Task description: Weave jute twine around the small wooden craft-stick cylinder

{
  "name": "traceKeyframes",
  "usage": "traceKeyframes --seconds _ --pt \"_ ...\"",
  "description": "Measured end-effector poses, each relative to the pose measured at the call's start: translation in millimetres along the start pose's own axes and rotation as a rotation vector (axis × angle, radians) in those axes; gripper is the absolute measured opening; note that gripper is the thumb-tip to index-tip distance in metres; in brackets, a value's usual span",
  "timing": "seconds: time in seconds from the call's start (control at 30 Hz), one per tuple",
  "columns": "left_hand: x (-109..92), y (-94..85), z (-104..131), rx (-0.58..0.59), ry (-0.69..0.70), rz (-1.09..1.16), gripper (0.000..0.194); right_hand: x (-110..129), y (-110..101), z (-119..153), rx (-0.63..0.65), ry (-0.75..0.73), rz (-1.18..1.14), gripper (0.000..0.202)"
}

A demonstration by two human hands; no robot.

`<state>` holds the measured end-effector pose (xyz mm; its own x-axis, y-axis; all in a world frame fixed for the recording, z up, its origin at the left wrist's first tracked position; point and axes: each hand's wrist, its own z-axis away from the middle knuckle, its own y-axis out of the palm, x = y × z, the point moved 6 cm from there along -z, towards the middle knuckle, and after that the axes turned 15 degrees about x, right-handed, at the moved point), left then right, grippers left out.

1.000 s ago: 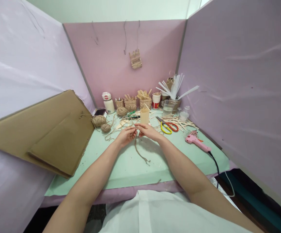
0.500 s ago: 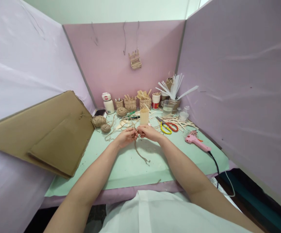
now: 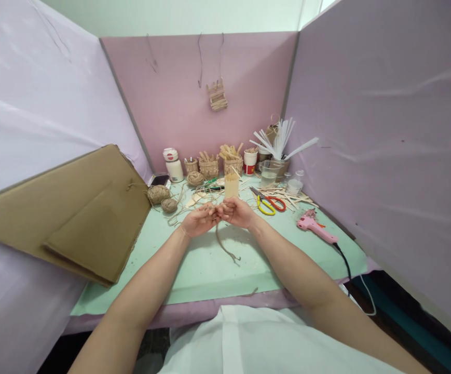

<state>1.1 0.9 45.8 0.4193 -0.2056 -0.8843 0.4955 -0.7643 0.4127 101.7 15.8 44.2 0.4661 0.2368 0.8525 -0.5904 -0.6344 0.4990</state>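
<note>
My left hand (image 3: 201,220) and my right hand (image 3: 236,212) meet over the middle of the table, fingertips pinched together on a brown jute twine (image 3: 226,248). One braided-looking length of it hangs below the fingers and lies toward me on the green cover. The part between the fingertips is mostly hidden. Just beyond my right hand stands a small pale wooden-stick piece (image 3: 231,186). Loose twine (image 3: 205,196) lies tangled behind my left hand, near the balls of twine (image 3: 158,194).
Scissors (image 3: 268,201) with red and yellow handles lie right of my hands, beside scattered wooden sticks (image 3: 287,196). A pink glue gun (image 3: 317,229) with a black cord rests at the right. Cardboard (image 3: 81,218) leans at the left. Baskets of sticks (image 3: 208,169) line the back.
My right hand has turned, its fingers now curled upward beside the left fingertips. My left hand has shifted slightly left and opened its palm more. The hanging twine stays in nearly the same place.
</note>
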Motion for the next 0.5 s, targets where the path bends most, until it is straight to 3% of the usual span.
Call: traceKeyframes --seconds 0.23,0.5 --pt "1.5 1.1 3.1 0.069 0.006 0.094 0.018 -5.4 5.0 -0.4 0.123 -0.006 -0.184 0.034" --pt "-0.1 3.5 3.2 0.069 0.022 0.072 0.018 -9.7 3.7 -1.1 0.093 -0.013 -0.268 0.035"
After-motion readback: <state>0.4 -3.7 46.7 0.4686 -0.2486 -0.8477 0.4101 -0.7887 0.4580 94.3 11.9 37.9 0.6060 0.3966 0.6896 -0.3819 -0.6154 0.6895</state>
